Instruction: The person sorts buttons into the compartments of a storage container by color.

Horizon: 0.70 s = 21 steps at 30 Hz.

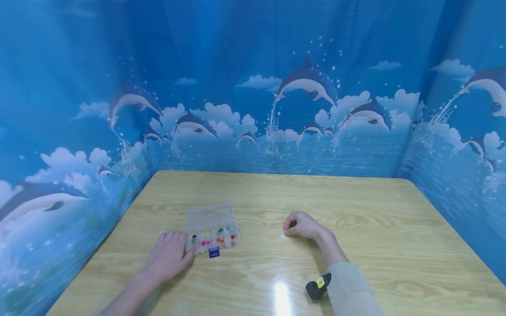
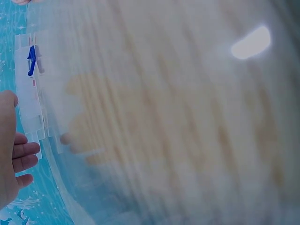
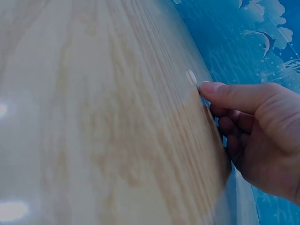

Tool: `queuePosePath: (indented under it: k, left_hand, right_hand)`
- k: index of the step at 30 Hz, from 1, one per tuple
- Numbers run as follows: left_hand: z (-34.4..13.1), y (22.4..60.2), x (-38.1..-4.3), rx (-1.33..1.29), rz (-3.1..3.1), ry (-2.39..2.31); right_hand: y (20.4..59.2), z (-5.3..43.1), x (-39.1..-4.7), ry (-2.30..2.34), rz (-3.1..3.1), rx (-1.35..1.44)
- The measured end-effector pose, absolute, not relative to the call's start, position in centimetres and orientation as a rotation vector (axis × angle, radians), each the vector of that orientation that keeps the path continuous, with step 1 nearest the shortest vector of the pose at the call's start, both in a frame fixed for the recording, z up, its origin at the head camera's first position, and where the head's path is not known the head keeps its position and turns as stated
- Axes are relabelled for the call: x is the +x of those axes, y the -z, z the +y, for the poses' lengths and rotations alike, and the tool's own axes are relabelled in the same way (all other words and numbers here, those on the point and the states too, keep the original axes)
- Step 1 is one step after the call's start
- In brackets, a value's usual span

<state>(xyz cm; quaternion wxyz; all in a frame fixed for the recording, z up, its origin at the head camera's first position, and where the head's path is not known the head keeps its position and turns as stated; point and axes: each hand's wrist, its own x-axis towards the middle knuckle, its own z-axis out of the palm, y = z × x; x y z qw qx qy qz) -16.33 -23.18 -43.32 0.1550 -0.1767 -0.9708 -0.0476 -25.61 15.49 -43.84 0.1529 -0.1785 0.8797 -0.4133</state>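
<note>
A clear plastic compartment box [image 1: 204, 250] stands with its clear lid [image 1: 210, 217] raised behind it. Small pink, orange, red, green, blue and black pieces lie in its compartments. My left hand [image 1: 169, 254] rests against the left end of the box, fingers along the side and thumb at the front corner. In the left wrist view the fingers [image 2: 26, 157] show beside the box's end. Out on the table, my right hand [image 1: 303, 226] pinches at a small white piece with thumb and forefinger. A flat white disc [image 3: 191, 76] lies right at the fingertips.
The box has a dark blue latch [image 1: 214, 252] on its front. The wood-grain table [image 1: 379, 228] is bounded by blue dolphin-print curtains [image 1: 245, 145] at the back and sides. A black device with a yellow label [image 1: 318, 286] is strapped at the right wrist.
</note>
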Motion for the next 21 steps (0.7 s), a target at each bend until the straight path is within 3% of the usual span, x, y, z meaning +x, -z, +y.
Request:
queuePosePath:
  k: [21]
  left_hand:
    - [-23.6,43.6,-16.6,-0.532,-2.796,0.127]
  right_hand:
    - [43.0,14.6,-26.7,1.438,2.573,-0.326]
